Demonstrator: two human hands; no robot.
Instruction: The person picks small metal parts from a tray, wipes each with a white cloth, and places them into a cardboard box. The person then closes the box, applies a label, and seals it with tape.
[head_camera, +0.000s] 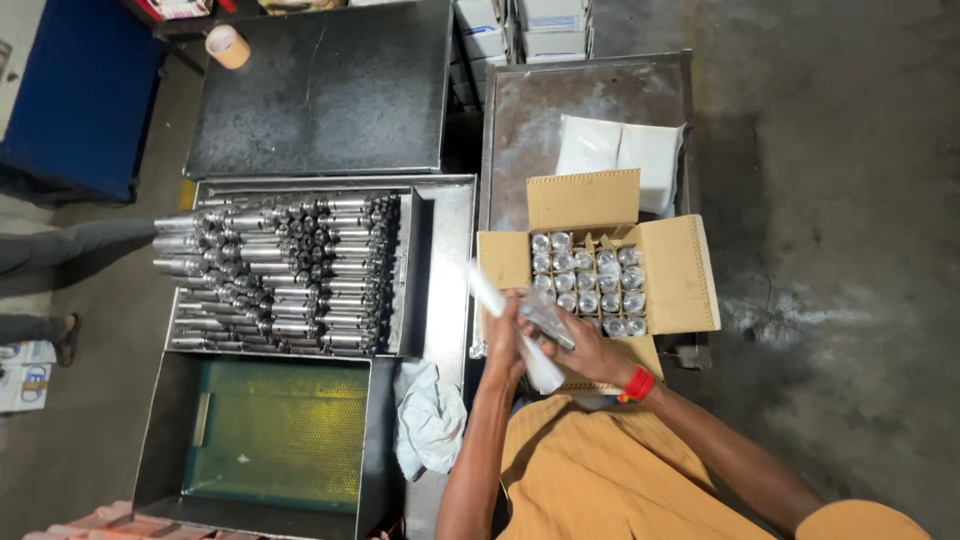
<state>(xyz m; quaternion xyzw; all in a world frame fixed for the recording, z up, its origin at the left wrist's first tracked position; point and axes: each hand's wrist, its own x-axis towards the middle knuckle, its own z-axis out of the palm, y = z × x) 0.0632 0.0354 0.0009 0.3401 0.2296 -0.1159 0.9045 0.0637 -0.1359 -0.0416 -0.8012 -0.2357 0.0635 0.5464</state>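
**Wrapping a metal part over the open carton**

Holding a short metal cylinder (548, 318) in both hands, just near of the cardboard carton (598, 262). Right hand (585, 352) closed around the cylinder's near end, fingers curled on it; left hand (503, 335) pinching a pale plastic sleeve (510, 322) that runs slantwise from far-left to near-right across the grip. Blurred in places, so exact finger contact not clear. Red band (638, 384) on the right wrist.

Judged from its shine: cylinder stiff, hard, rather heavy for its bulk, and probably slippery once bagged. Best taken around the body with a full grip, not by the film. Sleeve thin, limp, light, easy to crumple or tear; best taken at its open edge.

Inside the carton, wrapped cylinders standing on end in a divider grid: roughly twenty, in four or five rows, the nearest row partly hidden by the hands. Four flaps folded out. Beyond it, two white plastic packs (622, 150) lying on the rusty desk (520, 120).

To the left, a steel tray (440, 260) stacked with bare metal parts (290, 270), far too many and too overlapped to count. Near of it, one bin with a green mesh floor (275, 430). One crumpled white rag (430, 420) between bin and person. One tape roll (228, 46) far left.
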